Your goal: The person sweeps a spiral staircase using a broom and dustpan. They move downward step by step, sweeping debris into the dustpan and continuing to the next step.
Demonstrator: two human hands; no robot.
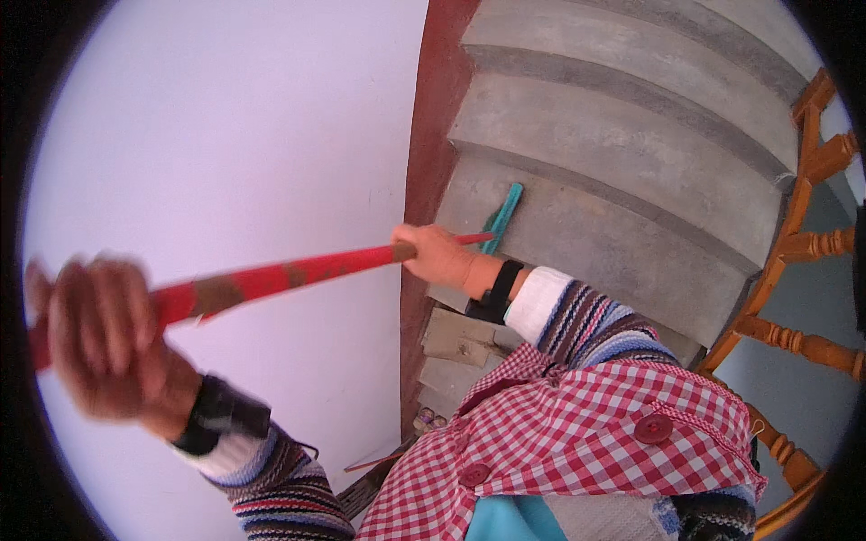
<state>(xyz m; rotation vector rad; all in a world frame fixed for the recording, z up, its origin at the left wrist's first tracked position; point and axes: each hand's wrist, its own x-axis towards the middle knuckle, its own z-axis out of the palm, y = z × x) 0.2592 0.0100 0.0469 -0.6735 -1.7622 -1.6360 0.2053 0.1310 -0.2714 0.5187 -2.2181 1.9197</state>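
A long-handled broom or brush with a worn red handle (pixel 325 267) slants across the view. My left hand (pixel 105 338), blurred, grips the thick upper part of the handle at the far left, in front of the white wall. Farther down the handle, my right hand (pixel 436 255) is closed around it. Beyond my right hand, the handle reaches a teal plastic head (pixel 502 218) with dark bristles at its left side. That head rests on a grey concrete stair tread (pixel 575 223), near the wall side.
Curved concrete steps (pixel 622 122) rise towards the top. Wooden banisters (pixel 798 341) run along the right. A dark red skirting band (pixel 433 169) borders the white wall (pixel 223 155). A piece of cardboard or board (pixel 457 335) lies on a lower step, with small objects (pixel 427 419) below it.
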